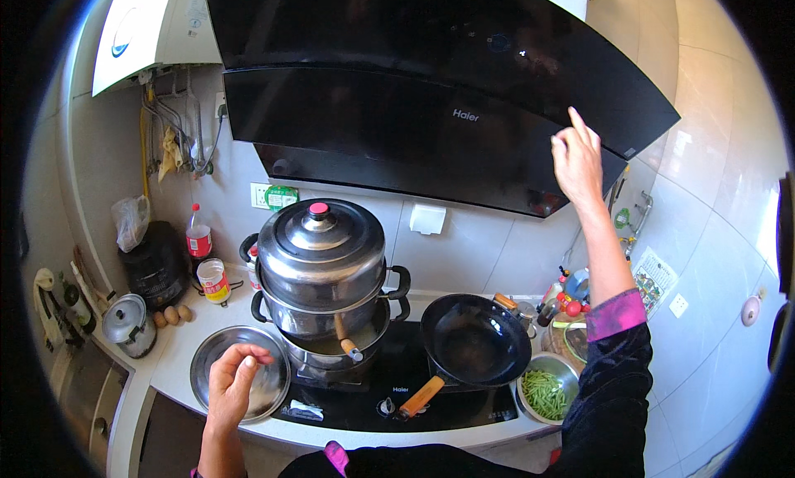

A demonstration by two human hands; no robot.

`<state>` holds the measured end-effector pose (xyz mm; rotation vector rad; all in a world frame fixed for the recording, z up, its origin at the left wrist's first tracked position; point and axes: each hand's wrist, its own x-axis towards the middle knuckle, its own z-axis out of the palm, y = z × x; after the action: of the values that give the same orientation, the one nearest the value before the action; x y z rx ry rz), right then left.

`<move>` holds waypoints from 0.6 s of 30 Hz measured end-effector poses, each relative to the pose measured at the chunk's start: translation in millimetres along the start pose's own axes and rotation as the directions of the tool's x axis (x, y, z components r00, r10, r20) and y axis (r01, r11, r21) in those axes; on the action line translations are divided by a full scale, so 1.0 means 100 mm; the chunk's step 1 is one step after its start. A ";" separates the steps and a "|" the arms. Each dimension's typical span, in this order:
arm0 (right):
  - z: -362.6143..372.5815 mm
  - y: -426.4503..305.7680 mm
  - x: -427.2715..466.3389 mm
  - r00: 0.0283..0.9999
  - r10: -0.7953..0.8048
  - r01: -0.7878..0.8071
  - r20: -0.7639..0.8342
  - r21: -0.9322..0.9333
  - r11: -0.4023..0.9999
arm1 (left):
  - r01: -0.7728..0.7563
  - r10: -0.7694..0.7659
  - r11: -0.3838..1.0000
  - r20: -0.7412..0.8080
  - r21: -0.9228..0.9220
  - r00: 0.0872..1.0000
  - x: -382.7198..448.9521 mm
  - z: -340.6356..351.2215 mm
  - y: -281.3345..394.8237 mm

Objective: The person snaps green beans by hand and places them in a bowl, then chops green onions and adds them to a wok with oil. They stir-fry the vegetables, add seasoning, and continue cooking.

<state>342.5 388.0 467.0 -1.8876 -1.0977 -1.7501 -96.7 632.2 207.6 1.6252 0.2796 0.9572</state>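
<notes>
My right hand (577, 158) is raised before the black range hood (385, 118), its index finger extended and nothing in its grasp. Low on the left, my left hand (233, 382) hovers over a round metal lid (205, 369), fingers partly bent and holding nothing. A stacked steel steamer pot (323, 261) with a domed lid stands on the left of the black gas stove (348, 410); a wooden handle (348, 342) sticks out of its lower part. A black wok (475, 341) with a wooden handle (422, 397) sits on the right side.
A steel bowl of cut green beans (543, 394) stands right of the stove, near bottles (553, 301). At left are a small lidded pot (128, 326), eggs (171, 316), a glass jar (213, 280), a cola bottle (199, 236) and a black container (152, 267). A water heater (158, 25) hangs above.
</notes>
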 end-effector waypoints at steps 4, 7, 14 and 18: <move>0.13 -0.32 0.34 0.993 -0.103 0.103 -0.063 -0.003 0.995 | -0.008 0.007 1.000 -0.026 -0.007 1.000 -0.07 0.03 0.00; 0.16 -0.52 0.45 0.996 -0.074 0.075 -0.057 0.020 0.997 | -0.020 0.020 1.000 -0.047 0.006 0.999 -0.13 0.01 0.00; 0.20 -0.72 0.47 0.991 -0.110 0.112 -0.080 0.019 0.994 | 0.042 -0.043 0.999 -0.089 -0.011 0.995 -0.27 -0.03 0.00; 0.20 -0.62 0.54 0.993 -0.070 0.069 -0.090 -0.011 0.998 | 0.035 -0.039 0.999 -0.091 -0.039 0.995 -0.29 -0.03 0.01</move>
<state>308.6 458.0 499.3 -1.7759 -1.1368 -1.8614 -118.0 615.5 195.5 1.5390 0.3517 1.0050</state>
